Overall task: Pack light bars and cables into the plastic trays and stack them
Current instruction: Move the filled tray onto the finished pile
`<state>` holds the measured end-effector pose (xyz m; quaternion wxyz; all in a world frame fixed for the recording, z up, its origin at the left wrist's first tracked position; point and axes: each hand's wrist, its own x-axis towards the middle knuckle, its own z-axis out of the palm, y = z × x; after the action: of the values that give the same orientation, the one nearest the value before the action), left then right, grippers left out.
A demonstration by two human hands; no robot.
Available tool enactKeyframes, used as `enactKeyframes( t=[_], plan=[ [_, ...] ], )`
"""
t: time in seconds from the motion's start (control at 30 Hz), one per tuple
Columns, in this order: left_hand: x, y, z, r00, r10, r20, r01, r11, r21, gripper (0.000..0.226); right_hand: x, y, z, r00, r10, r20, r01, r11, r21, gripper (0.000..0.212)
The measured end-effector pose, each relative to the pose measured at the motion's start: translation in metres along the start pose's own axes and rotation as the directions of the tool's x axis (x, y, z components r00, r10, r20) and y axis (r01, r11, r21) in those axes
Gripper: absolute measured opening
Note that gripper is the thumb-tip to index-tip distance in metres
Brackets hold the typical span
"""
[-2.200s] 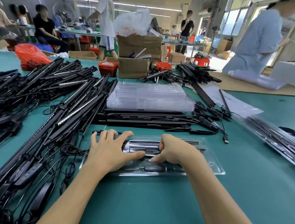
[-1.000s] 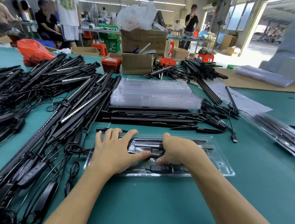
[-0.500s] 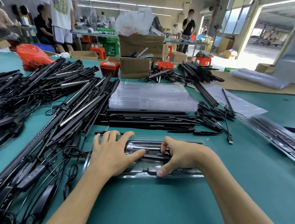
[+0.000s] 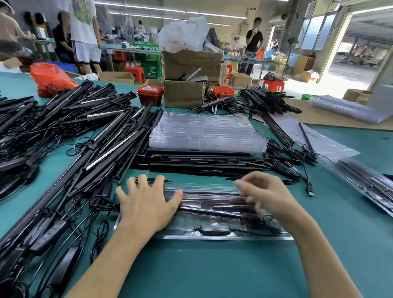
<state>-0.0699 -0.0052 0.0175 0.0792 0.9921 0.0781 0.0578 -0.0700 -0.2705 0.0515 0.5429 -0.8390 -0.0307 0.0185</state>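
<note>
Head view: a person stands at the near edge of a green tabletop (image 4: 204,278), both bare hands over one clear tray (image 4: 273,238).
Just changed: half a second ago the right hand (image 4: 267,194) was curled down onto the tray's middle; now it is lifted, blurred with motion, above the tray's far right part.
Left hand (image 4: 149,204): stays flat on the tray's left end, fingers spread, pressing it to the tabletop.
Right hand grip: fingers loosely bent; too blurred to tell whether they pinch anything.
Meaning for the task: I'd judge the contents are seated and this tray is near ready for stacking.
Tray contents: slim black bars (image 4: 209,211), a boxy black controller (image 4: 215,229) near the front edge, a coiled cable (image 4: 262,224) at the right.
Materials: the tray is thin, glossy, moulded plastic with grooves.
Empty trays (image 4: 206,133): a clear stack at the tabletop's middle.
Loose light bars (image 4: 111,139): long, matte black, tangled with cords, heaped across the left side.
Packed trays (image 4: 376,186): at the right edge.
</note>
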Motion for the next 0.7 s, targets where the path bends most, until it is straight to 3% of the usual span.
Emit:
enactKeyframes(
  t=[0.03,0.1,0.2,0.27,0.37,0.47,0.57,0.7],
  plan=[
    [-0.001,0.000,0.000,1.000,-0.015,0.021,0.016,1.000,-0.007,0.069,-0.001,0.010,-0.007,0.980,0.027,-0.198,-0.017,0.999,0.052,0.030],
    [-0.002,0.001,-0.001,0.998,-0.043,0.050,0.045,0.999,-0.022,0.071,-0.005,0.026,-0.021,0.859,0.119,-0.498,-0.137,0.991,0.001,0.017],
    [-0.003,0.000,-0.001,0.998,-0.055,0.040,0.055,0.998,-0.002,0.071,-0.007,0.029,-0.029,0.768,0.162,-0.619,-0.310,0.941,-0.138,0.015],
    [-0.003,0.000,-0.001,0.998,-0.050,0.027,0.050,0.999,-0.003,0.071,-0.008,0.024,-0.029,0.755,0.190,-0.627,-0.390,0.899,-0.197,0.023],
    [-0.003,-0.001,-0.001,0.998,-0.050,0.023,0.051,0.998,-0.030,0.069,-0.012,0.023,-0.029,0.750,0.307,-0.586,-0.459,0.879,-0.127,0.024],
    [-0.003,-0.003,-0.003,0.999,-0.052,-0.005,0.052,0.997,-0.051,0.067,-0.017,0.025,-0.029,0.770,0.312,-0.557,-0.416,0.907,-0.066,0.026],
    [-0.002,-0.006,-0.005,0.997,-0.062,-0.042,0.059,0.996,-0.069,0.066,-0.014,0.032,-0.034,0.809,0.278,-0.518,-0.362,0.930,-0.067,0.048],
    [-0.001,-0.009,-0.007,0.997,-0.060,-0.051,0.053,0.992,-0.116,0.062,-0.009,0.040,-0.039,0.883,0.273,-0.383,-0.327,0.941,-0.085,0.036]
  ],
)
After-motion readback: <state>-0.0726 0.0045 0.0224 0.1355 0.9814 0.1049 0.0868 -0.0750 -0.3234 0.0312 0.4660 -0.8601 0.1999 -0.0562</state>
